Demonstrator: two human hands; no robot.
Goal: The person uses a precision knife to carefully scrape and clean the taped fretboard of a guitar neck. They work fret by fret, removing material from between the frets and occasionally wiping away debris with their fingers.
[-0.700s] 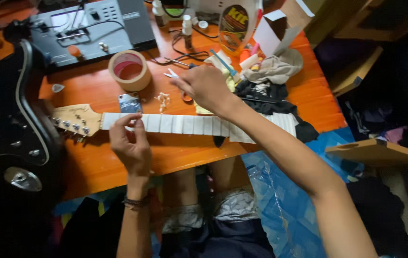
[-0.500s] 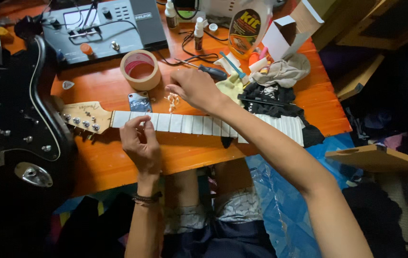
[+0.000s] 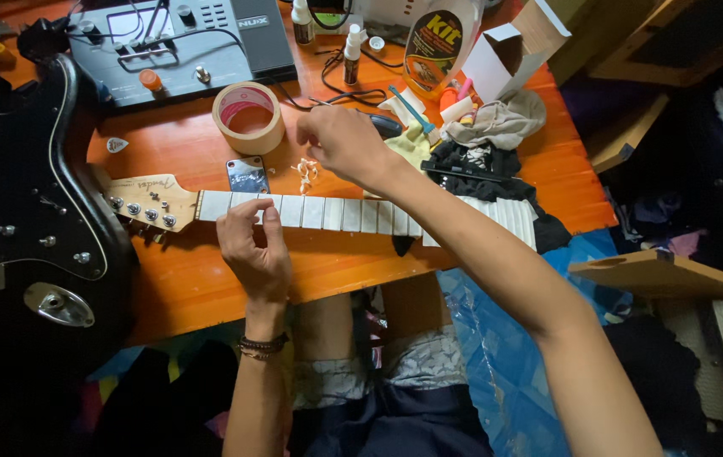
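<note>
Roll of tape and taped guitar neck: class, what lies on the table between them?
In the head view, a small metal plate lies on the orange table between the roll of tape and the guitar neck.

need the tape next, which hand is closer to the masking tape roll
Right. The right hand hovers just beside the masking tape roll, level with it but not touching. The left hand is farther, down on the taped guitar neck below the roll.
</note>
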